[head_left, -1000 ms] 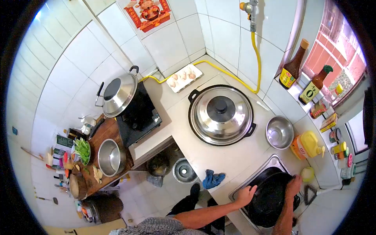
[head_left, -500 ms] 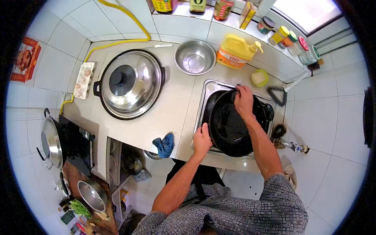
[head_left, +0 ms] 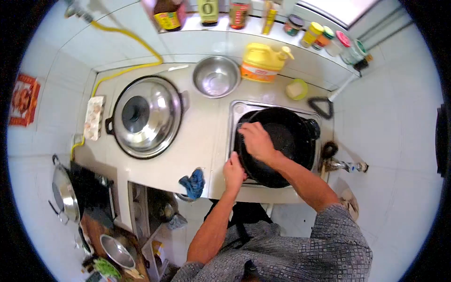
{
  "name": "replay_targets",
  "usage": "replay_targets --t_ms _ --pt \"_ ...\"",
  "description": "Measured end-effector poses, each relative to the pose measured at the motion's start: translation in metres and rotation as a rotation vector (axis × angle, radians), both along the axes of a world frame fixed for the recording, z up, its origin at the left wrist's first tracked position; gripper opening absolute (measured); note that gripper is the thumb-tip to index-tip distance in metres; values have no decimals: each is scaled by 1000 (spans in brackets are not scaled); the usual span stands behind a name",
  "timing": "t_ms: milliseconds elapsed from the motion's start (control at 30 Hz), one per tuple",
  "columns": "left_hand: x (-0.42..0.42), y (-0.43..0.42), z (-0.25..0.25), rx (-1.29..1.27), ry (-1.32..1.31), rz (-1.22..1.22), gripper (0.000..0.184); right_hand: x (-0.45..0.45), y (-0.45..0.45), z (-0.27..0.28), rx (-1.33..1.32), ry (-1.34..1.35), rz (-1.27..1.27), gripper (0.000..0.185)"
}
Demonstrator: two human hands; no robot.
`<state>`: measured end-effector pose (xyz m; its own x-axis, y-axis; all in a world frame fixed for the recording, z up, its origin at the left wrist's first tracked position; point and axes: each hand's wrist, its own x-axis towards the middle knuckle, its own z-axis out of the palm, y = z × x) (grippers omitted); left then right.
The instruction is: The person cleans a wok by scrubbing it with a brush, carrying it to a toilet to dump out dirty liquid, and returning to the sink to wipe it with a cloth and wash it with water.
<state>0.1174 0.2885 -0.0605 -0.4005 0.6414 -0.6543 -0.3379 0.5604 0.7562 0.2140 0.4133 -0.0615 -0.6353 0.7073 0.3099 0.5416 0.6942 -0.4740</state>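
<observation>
A large black pot (head_left: 286, 136) with a side handle sits tilted in the steel sink (head_left: 233, 113). My left hand (head_left: 233, 175) is closed on the pot's near left rim, thumb up along the outside. My right hand (head_left: 258, 141) reaches over the pot to the inner wall at its left side, fingers bent and pressed together. Something dark seems to be under those fingertips, but it blends with the black wall and I cannot make it out. The pot's inside looks wet.
Left on the counter are a lidded pan (head_left: 150, 117), a steel bowl (head_left: 216, 77) and a blue cloth (head_left: 193, 183) at the front edge. Behind the sink stand a yellow jug (head_left: 263, 63) and a green dish (head_left: 297, 89). A faucet (head_left: 345, 166) juts from the right wall.
My right hand has swept from the pot's far rim to its left inner wall. My left hand keeps its hold on the rim. The camera view has shifted slightly.
</observation>
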Motion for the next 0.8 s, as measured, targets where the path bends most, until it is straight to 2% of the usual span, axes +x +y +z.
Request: replay_targets --t_ms 100,200,333,400,467,500,533,567,600,633,667,700,733,800 --pt "-3 2 6 27 -134 33 42 7 9 6 0 6 73 34" --pt "0 1 -2 34 -61 8 38 21 35 4 56 -67 49 36" --pt "-4 0 -6 15 -121 75 37 54 71 -15 133 -125 -233 33" --pt "-4 0 -6 19 -125 74 40 72 77 -27 104 -163 -356 30" --pt "-6 -2 -16 -71 11 -21 50 89 85 -39 95 -335 -512 24" --pt "-3 -5 -31 -97 102 -59 57 96 80 -32 78 -289 -563 23" --pt "-2 -5 -31 -158 130 -117 65 99 82 -29 9 -484 -615 25" --pt "7 -7 -56 -107 277 -130 69 110 82 -29 -16 -499 -669 27" --pt "6 -6 -46 -96 197 -104 69 136 81 -57 68 -449 -714 28" --pt "12 -4 -57 -123 309 -74 66 148 80 -59 118 -513 -664 28" --pt "23 -5 -77 -66 347 -28 63 159 72 -48 2 -406 -669 29" --pt "11 -3 -42 13 247 -20 61 168 65 -37 -108 -297 -680 30" --pt "5 -6 -47 23 200 -49 60 185 60 -61 124 -418 -732 29" --pt "5 -4 -38 86 219 29 57 188 53 -57 191 -403 -715 28"
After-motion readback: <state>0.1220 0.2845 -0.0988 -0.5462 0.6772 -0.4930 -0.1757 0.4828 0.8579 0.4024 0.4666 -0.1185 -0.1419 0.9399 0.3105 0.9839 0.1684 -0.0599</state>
